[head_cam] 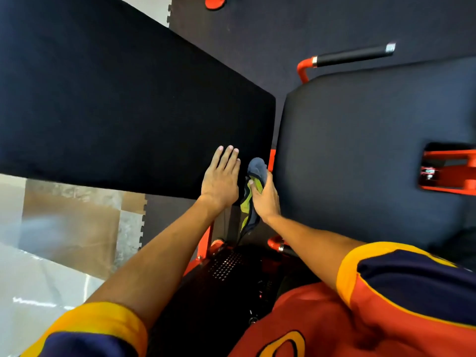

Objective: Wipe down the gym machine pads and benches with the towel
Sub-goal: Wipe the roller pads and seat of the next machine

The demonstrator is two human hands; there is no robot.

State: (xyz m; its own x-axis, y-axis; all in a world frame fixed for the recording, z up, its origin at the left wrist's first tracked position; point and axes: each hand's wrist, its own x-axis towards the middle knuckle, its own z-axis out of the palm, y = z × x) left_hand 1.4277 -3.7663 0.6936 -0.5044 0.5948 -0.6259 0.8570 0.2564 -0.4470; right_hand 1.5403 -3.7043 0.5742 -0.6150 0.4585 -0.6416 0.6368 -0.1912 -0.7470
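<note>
The towel (255,168) is gripped by the right hand (265,198), fingers curled round it, at the gap between long pad (116,99) and seat pad (360,155). The left hand (220,177) is laid flat, fingers straight, on the long pad. The towel is best spread wider and drawn across in overlapping passes.

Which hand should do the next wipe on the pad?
Right. The right hand grips the towel at the edge of the black pad; the left hand lies flat on it, holding nothing.
</note>
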